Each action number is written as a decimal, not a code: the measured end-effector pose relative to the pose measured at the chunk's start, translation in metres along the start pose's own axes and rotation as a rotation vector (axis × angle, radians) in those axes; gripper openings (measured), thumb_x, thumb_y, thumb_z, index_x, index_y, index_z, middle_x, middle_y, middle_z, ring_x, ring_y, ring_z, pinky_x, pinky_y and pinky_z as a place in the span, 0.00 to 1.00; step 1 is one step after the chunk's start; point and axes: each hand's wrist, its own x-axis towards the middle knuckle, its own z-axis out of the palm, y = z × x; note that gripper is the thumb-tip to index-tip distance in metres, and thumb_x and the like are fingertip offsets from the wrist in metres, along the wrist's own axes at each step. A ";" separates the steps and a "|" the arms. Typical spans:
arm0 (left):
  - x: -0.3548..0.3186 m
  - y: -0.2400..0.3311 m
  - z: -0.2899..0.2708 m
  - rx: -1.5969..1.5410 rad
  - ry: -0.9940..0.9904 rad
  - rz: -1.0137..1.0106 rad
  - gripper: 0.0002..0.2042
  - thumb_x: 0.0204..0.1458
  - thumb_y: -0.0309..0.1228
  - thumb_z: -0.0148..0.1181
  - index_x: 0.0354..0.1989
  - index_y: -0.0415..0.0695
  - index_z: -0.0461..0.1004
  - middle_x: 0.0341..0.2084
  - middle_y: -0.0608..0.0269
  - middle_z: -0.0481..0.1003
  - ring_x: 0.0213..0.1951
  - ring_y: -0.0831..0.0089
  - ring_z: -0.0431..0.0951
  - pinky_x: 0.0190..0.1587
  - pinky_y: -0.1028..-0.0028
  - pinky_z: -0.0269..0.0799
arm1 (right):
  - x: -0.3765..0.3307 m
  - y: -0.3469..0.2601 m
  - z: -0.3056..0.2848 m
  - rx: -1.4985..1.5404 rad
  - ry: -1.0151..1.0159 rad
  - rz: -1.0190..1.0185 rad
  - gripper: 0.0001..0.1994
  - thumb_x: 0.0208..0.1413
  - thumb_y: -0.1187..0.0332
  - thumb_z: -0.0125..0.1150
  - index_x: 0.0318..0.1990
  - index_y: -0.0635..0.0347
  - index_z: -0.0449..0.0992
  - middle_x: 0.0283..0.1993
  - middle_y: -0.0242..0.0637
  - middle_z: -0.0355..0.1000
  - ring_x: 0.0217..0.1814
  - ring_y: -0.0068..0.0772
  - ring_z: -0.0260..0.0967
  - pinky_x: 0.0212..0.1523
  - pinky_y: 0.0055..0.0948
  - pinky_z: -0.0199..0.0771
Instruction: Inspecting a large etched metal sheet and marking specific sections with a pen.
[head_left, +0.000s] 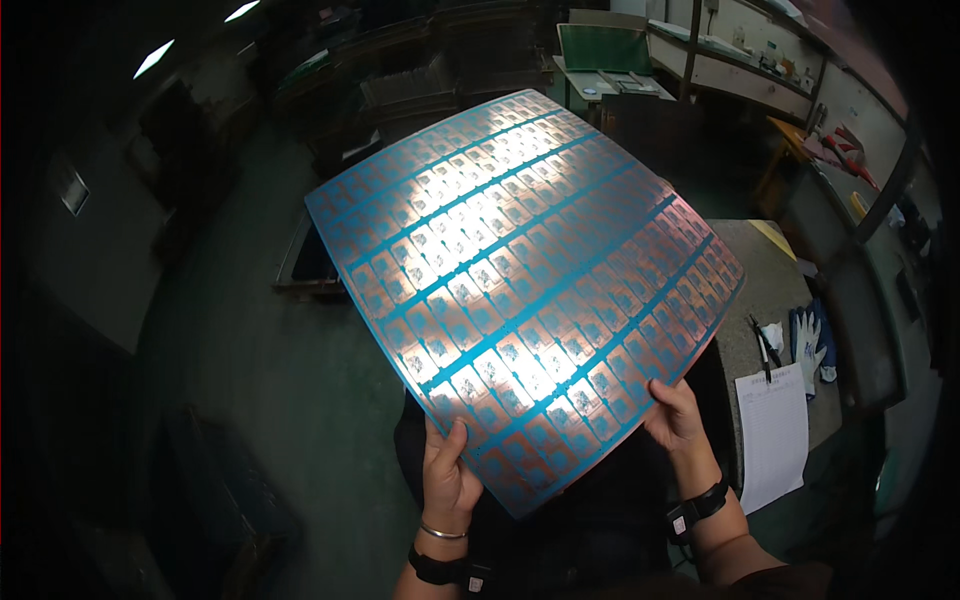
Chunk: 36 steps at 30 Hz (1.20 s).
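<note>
Nearest me, the left hand [452, 478] and right hand [678, 418] are closed on two adjoining edges of a thin copper-and-blue patterned panel [545, 310], each thumb on its upper face (the fingers beneath are hidden, so I cannot tell how widely they spread). The panel is held up in front of the body, its near corner between the hands; I take the edge grip to be a way of keeping skin off the pattern, and the slant a way of catching the glare. Beyond, on the right-hand table [765, 295], a paper sheet [772, 435] overhangs the edge, perhaps to stay within reach, near a glove [806, 342]. Farther off stands a green board [604, 48].
</note>
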 end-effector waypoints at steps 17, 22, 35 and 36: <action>0.010 0.021 -0.059 0.151 -0.040 -0.125 0.23 0.56 0.25 0.52 0.61 0.42 0.57 0.52 0.58 0.68 0.54 0.70 0.69 0.56 0.69 0.66 | -0.019 -0.067 -0.135 -0.031 0.614 -0.303 0.20 0.63 0.60 0.46 0.57 0.66 0.62 0.58 0.47 0.63 0.57 0.42 0.64 0.57 0.43 0.67; 0.010 0.027 -0.064 0.195 0.013 -0.130 0.22 0.56 0.24 0.51 0.60 0.40 0.57 0.52 0.56 0.68 0.53 0.69 0.70 0.54 0.69 0.68 | -0.018 -0.049 -0.131 -0.017 0.674 -0.264 0.21 0.63 0.59 0.45 0.57 0.64 0.61 0.58 0.46 0.63 0.57 0.43 0.65 0.56 0.43 0.68; 0.014 0.007 -0.108 0.207 0.186 -0.280 0.22 0.58 0.24 0.49 0.61 0.39 0.57 0.52 0.56 0.69 0.50 0.69 0.72 0.52 0.69 0.71 | -0.022 -0.026 -0.145 -0.067 0.741 -0.200 0.21 0.63 0.58 0.46 0.55 0.64 0.64 0.57 0.43 0.66 0.58 0.39 0.64 0.56 0.41 0.68; 0.013 0.002 -0.112 0.209 0.193 -0.283 0.22 0.58 0.24 0.49 0.61 0.39 0.57 0.52 0.56 0.69 0.50 0.69 0.72 0.52 0.69 0.71 | -0.022 -0.027 -0.139 -0.091 0.774 -0.181 0.20 0.63 0.58 0.46 0.55 0.63 0.64 0.57 0.43 0.66 0.58 0.39 0.65 0.56 0.41 0.67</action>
